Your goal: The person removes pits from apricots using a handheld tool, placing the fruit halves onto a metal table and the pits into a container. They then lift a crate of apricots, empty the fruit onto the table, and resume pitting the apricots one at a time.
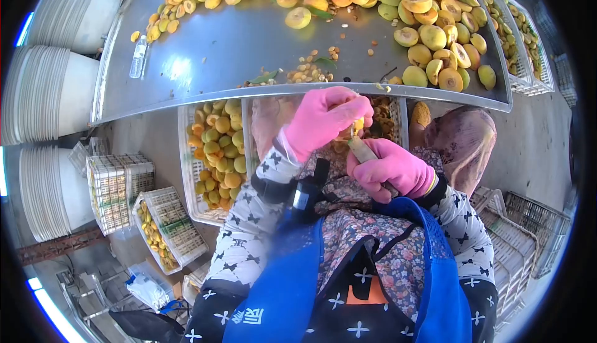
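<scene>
The largest thing is a metal table [242, 50], which fills the far part of the scene, with a raised rim along its near edge. Below this edge, on the left, stands a white crate [189, 184] full of whole and cut fruits. A large heap of yellow-green fruits [435, 35] lies on the far and right parts of the table, many of them cut open with orange flesh. The left hand [326, 119], in a pink glove, is just near of the table rim; its fingers are bent and clamped on a small yellow fruit [359, 125], partly hidden by them. The right hand [393, 170], also in a pink glove, is nearer and to the right, with its fingers closed around the pale handle of a tool [362, 150]. The tool is tilted, its far end at the fruit; whether it touches, one cannot tell. A clear bottle [138, 58] lies on the left of the table. Smallest are the loose pits [311, 72], near the rim in the middle, beside green leaves [264, 77].
</scene>
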The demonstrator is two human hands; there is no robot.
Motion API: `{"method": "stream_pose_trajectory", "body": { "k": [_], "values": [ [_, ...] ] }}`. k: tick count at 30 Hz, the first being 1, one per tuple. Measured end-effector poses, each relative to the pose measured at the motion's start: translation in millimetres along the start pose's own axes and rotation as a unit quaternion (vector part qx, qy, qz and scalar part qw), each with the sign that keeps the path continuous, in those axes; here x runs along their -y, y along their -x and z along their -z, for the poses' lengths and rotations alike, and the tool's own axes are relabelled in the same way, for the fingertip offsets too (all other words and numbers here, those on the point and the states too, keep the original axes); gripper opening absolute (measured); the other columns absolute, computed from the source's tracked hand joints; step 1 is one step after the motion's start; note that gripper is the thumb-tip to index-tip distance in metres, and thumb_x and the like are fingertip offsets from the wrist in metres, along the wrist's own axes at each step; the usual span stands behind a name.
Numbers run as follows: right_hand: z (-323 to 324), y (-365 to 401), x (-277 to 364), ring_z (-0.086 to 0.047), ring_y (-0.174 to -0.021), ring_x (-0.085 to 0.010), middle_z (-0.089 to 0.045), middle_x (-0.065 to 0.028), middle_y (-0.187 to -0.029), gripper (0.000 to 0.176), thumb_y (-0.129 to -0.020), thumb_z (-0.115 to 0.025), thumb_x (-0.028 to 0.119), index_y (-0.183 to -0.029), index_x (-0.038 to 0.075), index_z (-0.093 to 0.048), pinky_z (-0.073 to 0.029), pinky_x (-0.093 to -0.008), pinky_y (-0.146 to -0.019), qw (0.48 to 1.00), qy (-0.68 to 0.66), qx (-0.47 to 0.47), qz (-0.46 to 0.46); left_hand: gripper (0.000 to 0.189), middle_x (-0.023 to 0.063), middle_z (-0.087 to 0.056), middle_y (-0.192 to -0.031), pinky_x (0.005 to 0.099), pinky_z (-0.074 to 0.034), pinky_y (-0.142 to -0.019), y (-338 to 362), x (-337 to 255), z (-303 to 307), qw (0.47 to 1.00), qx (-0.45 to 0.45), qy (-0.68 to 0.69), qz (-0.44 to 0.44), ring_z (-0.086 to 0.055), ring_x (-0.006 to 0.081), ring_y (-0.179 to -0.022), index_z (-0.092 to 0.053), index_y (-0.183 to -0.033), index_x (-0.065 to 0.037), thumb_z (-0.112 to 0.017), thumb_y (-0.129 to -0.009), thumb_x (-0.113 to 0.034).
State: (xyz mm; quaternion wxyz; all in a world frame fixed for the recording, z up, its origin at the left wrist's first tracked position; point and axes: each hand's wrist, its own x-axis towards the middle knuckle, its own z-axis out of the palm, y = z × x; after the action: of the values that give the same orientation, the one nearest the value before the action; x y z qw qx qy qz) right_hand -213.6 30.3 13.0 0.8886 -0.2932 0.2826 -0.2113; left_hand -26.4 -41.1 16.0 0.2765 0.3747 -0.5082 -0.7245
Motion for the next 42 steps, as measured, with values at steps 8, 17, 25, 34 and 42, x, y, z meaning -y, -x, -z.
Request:
{"method": "stream_pose_trajectory", "body": {
  "k": [8,17,25,34,42],
  "values": [
    [-9.9,4.4,0.4,-0.053,-0.052,-0.0082,-0.057,0.0003,-0.069,0.018,-0.084,-0.068,0.014,-0.097,0.003,-0.06,-0.04,-0.0225,-0.046,0.986,0.107,-0.128,-0.008,0.031,0.0129,-0.069,-0.095,0.0281,-0.056,-0.064,40.7,-5.1,29.2,0.981,-0.168,0.065,-0.076,-0.068,0.0191,-0.075,-0.061,-0.113,0.0,-0.055,-0.099,-0.027],
    [62.9,10.3,-14.2,-0.065,-0.086,-0.0366,-0.067,-0.0173,-0.083,0.032,-0.084,-0.066,0.031,-0.098,0.003,-0.058,-0.051,-0.0453,-0.073,0.659,0.682,-0.318,0.019,0.033,0.0117,-0.067,-0.111,0.0316,-0.052,-0.083,89.2,-26.8,145.1,0.811,-0.352,-0.443,-0.146,-0.064,0.0203,-0.103,-0.062,-0.124,-0.002,-0.059,-0.096,-0.02],
    [49.2,57.3,28.4,-0.064,-0.082,-0.0371,-0.065,-0.019,-0.084,0.027,-0.083,-0.07,0.025,-0.098,0.004,-0.062,-0.05,-0.0419,-0.071,0.727,0.565,-0.372,0.113,0.074,0.0113,-0.062,-0.119,0.0309,-0.051,-0.083,-173.0,4.1,186.2,0.885,-0.315,-0.343,-0.014,-0.062,0.0175,-0.096,-0.048,-0.14,-0.005,-0.079,-0.078,-0.031],
    [68.2,48.4,17.4,-0.062,-0.082,-0.0384,-0.062,-0.0179,-0.081,0.022,-0.083,-0.067,0.022,-0.093,0.005,-0.058,-0.048,-0.046,-0.07,0.725,0.585,-0.337,0.133,0.049,0.0141,-0.063,-0.111,0.0344,-0.053,-0.076,-134.8,-6.3,129.8,0.967,-0.159,-0.199,0.011,-0.063,0.0209,-0.09,-0.055,-0.116,-0.004,-0.079,-0.075,-0.014],
    [52.1,52.7,15.1,-0.063,-0.075,-0.0393,-0.064,-0.0181,-0.079,0.027,-0.081,-0.072,0.024,-0.093,0.004,-0.06,-0.05,-0.0449,-0.066,0.681,0.599,-0.377,0.186,0.043,0.0181,-0.061,-0.119,0.0377,-0.056,-0.077,-25.2,-19.4,45.9,0.961,-0.048,0.263,-0.072,-0.064,0.0295,-0.098,-0.05,-0.134,-0.008,-0.057,-0.094,-0.021]
  ]
}}
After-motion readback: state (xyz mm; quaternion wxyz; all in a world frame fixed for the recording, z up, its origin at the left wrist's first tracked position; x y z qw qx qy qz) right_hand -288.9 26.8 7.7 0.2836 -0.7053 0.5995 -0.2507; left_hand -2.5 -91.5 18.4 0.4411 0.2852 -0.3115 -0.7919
